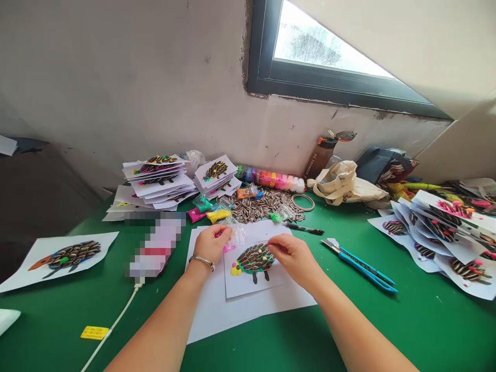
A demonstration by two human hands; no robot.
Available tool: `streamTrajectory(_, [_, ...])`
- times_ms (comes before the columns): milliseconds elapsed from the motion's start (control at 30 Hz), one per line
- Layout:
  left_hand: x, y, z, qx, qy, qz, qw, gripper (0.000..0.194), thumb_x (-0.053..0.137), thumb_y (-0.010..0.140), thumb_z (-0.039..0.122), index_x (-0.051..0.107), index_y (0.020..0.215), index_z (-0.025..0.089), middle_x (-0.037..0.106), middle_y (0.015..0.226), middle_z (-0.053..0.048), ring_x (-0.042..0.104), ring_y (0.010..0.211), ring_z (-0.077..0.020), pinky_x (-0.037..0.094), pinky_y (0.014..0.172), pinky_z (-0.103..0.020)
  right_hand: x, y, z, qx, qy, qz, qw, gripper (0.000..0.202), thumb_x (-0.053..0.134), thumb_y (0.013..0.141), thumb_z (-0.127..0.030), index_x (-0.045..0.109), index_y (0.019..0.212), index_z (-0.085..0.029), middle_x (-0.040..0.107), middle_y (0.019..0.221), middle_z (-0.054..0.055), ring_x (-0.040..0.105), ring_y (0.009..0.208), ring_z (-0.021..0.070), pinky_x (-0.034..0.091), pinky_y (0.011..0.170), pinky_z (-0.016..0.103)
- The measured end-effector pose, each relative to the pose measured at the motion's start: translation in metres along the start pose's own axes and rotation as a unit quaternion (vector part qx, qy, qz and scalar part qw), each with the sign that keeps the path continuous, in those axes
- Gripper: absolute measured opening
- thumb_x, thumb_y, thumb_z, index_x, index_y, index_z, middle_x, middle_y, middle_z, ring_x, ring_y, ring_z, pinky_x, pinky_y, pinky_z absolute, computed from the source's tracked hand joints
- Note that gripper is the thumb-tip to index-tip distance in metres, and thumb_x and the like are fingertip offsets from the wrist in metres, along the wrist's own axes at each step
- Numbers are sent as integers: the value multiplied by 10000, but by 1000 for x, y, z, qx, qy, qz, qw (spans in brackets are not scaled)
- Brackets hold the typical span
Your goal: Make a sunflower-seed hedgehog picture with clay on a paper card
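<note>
My left hand (209, 245), with a bangle at the wrist, is closed on a clear bag of pink clay (228, 248). Between my hands a hedgehog picture (253, 262) lies on a small white sheet. Its body is covered in striped sunflower seeds, the face is yellow clay, and small yellow, purple and green dots sit on it. My right hand (290, 256) is pinched over the right side of the hedgehog; what its fingertips hold, if anything, is too small to make out. Larger white paper (217, 320) lies beneath the picture.
Loose sunflower seeds (259, 204), clay bags (219, 215) and a tape roll (303, 202) lie behind. A pen (304, 229) and blue utility knife (364, 268) are at right. Picture stacks (158, 181) stand both sides. A cabled phone (157, 248) lies left.
</note>
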State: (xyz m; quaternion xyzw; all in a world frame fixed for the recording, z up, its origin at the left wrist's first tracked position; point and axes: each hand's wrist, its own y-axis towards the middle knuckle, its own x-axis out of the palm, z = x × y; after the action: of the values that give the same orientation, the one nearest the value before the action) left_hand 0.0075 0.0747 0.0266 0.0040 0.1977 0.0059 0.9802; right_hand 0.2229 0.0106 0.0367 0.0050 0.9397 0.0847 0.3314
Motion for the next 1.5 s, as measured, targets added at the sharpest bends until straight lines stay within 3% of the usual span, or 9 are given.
streamTrajectory(133, [2,-2,0,-1,0,1,1000,310,603,689,472,698,728,180,693,658,-29,627,637,-198,460,605,-273,12,-7,3,-16,5,-1,1000,170,497,823,-190,650,881,-234,660,851,18,575,765,167,432,681,272])
streamTrajectory(300, [3,-2,0,-9,6,0,1000,308,603,683,477,696,725,186,698,653,-29,634,636,-205,464,603,-279,19,-5,3,-50,-30,-23,998,181,484,843,-162,651,824,-228,650,805,24,566,772,177,436,704,288])
streamTrajectory(567, [4,-2,-2,-15,5,-2,1000,290,600,701,457,698,729,185,695,661,-26,634,649,-203,467,607,-277,24,-4,10,-68,-66,-6,995,168,537,831,-166,693,818,-228,614,814,56,550,818,203,456,725,314])
streamTrajectory(1267, [4,-3,-1,-13,6,-6,1000,287,598,701,450,697,724,181,686,658,-31,624,638,-199,464,601,-280,25,-8,7,-100,-148,-3,984,197,514,790,-71,647,816,-214,612,816,47,539,798,197,411,723,309])
streamTrajectory(1500, [4,-3,0,-12,10,-10,1000,298,585,707,454,693,738,178,685,666,-32,620,641,-197,463,607,-279,25,-7,9,-96,-167,-2,981,139,534,827,-128,652,807,-198,615,789,52,540,784,191,399,716,296])
